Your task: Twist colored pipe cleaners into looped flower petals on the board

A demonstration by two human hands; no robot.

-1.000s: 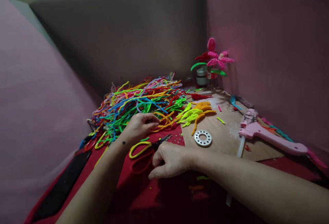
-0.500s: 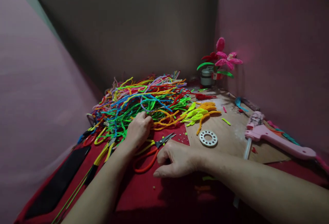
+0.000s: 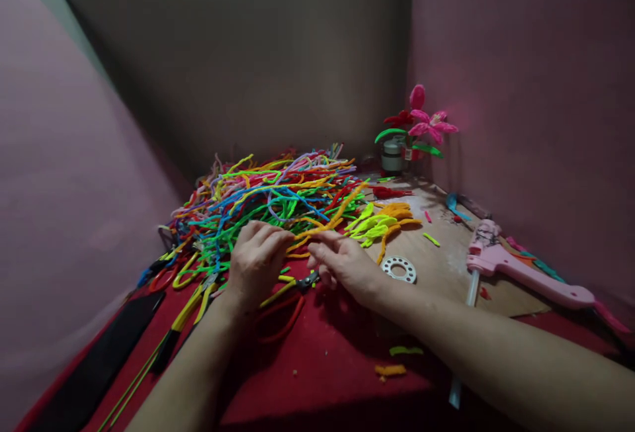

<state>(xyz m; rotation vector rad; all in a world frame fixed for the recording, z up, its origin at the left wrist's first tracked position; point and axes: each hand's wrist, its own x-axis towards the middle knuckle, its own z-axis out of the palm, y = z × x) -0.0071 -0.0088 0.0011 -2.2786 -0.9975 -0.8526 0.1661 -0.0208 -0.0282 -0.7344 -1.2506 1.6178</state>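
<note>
My left hand (image 3: 255,260) is closed, its fingertips pinching the end of an orange pipe cleaner (image 3: 340,210). Close by, my right hand (image 3: 342,260) has its thumb and fingers closed on the same strand, which slants up and away to the right. Behind both hands spreads a large tangled pile of coloured pipe cleaners (image 3: 278,180). Beneath them, on the red cloth (image 3: 317,379), lie scissors (image 3: 282,319) with red and yellow handles; my right hand partly hides the blades.
Yellow-green and orange bent pieces (image 3: 374,225) lie beside a white ring with holes (image 3: 398,270) on the wooden board (image 3: 441,286). At right rests a pink glue gun (image 3: 530,276). Pliers (image 3: 191,303) and a black flat object (image 3: 104,359) lie left. Pink flowers (image 3: 431,124) stand behind.
My left hand has drawn back from the pile with an orange pipe cleaner. My right hand has risen from above the scissors to meet it at the strand. The view has shifted slightly.
</note>
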